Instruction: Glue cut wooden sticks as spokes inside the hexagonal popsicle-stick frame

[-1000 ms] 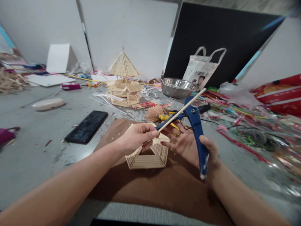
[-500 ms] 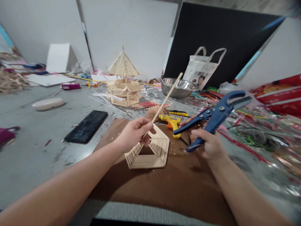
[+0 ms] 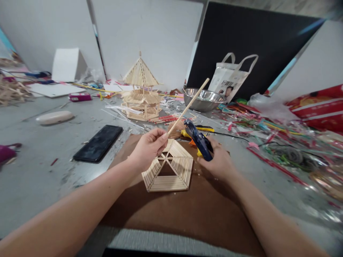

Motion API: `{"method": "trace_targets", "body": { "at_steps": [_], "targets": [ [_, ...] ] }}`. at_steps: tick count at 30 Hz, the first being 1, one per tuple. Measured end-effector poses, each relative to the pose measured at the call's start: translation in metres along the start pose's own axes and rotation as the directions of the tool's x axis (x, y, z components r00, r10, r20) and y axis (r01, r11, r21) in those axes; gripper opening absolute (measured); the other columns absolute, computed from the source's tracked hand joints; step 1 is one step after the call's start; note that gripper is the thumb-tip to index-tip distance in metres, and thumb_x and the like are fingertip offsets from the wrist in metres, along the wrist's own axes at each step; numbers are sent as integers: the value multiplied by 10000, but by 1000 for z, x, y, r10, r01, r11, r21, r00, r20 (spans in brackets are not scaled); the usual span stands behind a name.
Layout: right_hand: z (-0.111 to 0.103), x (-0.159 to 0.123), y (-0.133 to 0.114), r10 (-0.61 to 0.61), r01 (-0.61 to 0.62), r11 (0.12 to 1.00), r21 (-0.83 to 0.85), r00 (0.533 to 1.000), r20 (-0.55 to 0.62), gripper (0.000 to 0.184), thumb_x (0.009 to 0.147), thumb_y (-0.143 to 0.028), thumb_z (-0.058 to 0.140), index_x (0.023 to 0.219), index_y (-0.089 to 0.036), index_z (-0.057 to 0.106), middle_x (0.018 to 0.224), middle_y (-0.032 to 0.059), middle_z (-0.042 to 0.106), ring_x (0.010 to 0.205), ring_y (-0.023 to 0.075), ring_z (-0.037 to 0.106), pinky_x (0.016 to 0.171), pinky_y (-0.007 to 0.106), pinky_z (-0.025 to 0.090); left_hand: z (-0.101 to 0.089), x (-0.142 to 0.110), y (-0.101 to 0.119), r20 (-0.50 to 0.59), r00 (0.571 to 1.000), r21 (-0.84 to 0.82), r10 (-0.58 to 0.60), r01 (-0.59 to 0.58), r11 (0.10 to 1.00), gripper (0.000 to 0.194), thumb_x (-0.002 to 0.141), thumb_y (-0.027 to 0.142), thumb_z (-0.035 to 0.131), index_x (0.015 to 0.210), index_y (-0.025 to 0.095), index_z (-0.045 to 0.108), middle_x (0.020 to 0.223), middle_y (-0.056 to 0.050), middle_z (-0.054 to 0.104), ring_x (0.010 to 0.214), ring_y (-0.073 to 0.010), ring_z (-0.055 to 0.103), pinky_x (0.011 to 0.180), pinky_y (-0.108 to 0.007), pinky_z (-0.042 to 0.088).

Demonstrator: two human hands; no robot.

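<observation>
My left hand [image 3: 150,149] pinches the lower end of a thin wooden stick [image 3: 189,105], which slants up to the right. Below that hand a hexagonal stick panel [image 3: 168,183] lies flat, with spokes meeting at its centre and gaps near the middle. My right hand [image 3: 221,160] is closed round the handles of a blue cutter [image 3: 199,140], turned so its head points up and left. Behind the cutter, a yellow hot glue gun [image 3: 184,134] is partly hidden. A brown sheet [image 3: 187,217] lies under the panel.
A stick-built pavilion model [image 3: 140,89] stands behind, near red-tipped sticks [image 3: 164,119]. A black phone [image 3: 98,143] and a white oval case [image 3: 55,117] lie left. Beyond are a metal bowl [image 3: 205,100] and a white bag [image 3: 227,78]. Plastic wrappers and scraps [image 3: 294,153] clutter the right.
My right hand has swung the cutter left and turned it, bringing it in front of the glue gun. My left hand has shifted slightly left with the stick, uncovering the panel's centre.
</observation>
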State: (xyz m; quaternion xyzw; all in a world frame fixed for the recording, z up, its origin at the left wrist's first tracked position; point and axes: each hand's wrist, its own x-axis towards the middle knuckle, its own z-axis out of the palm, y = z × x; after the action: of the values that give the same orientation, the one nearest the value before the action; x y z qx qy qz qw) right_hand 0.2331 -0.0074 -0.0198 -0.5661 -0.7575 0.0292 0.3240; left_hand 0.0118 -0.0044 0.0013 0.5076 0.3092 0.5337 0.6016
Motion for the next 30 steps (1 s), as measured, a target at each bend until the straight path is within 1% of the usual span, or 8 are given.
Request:
{"method": "trace_targets", "body": {
  "at_steps": [3,5,8,12,16,24,30],
  "targets": [
    [-1,-2,-7,19,-17,999,-40,998,67,649,565,-318,589,1172,-180,405,1059,127,515,996,319,452,824,461,347,1,-1,-2,35,999,16,-20,20,1000,164,736,263,534,675,136,450,504,61,384,398,-10,283,375,-147,184],
    [-1,-4,-10,19,-15,999,-44,994,103,667,568,-341,582,1185,-165,398,1077,132,512,1017,314,441,840,460,338,1,-2,-4,71,997,26,-30,28,999,167,735,275,535,685,134,461,499,60,385,398,-11,288,379,-148,188],
    [0,-7,-14,-14,17,1000,-22,992,128,662,566,-349,584,1182,-183,407,1077,114,519,1001,288,460,851,440,338,1,-2,-6,109,992,21,-57,55,998,176,729,290,541,686,138,463,475,65,376,388,-14,291,382,-149,197],
    [-1,-8,-19,-67,68,998,-6,986,154,638,570,-338,586,1166,-179,424,1054,111,536,972,273,482,829,418,357,4,-3,-6,142,984,-11,-103,106,994,199,698,299,575,673,142,455,438,76,346,374,-16,275,373,-154,180],
    [-2,-8,-24,-115,121,992,-25,979,166,622,579,-332,586,1163,-194,419,1021,99,552,949,270,499,819,415,360,7,-4,-6,145,982,-37,-123,129,991,212,660,295,611,691,141,469,467,76,344,370,-9,246,366,-163,158],
    [-3,-9,-24,-103,120,990,-80,976,192,619,591,-367,569,1148,-137,429,1038,133,552,928,283,518,781,404,393,7,-4,-5,136,983,-1,-124,125,992,186,663,261,603,718,148,466,504,72,359,386,-9,267,386,-173,179],
    [-4,-9,-24,-119,130,990,-50,976,183,587,590,-323,570,1145,-188,433,1016,97,568,912,264,529,761,389,403,5,-5,-5,128,983,3,-130,131,991,152,685,233,577,744,149,465,517,69,372,395,-12,283,399,-176,197]
  ]
}}
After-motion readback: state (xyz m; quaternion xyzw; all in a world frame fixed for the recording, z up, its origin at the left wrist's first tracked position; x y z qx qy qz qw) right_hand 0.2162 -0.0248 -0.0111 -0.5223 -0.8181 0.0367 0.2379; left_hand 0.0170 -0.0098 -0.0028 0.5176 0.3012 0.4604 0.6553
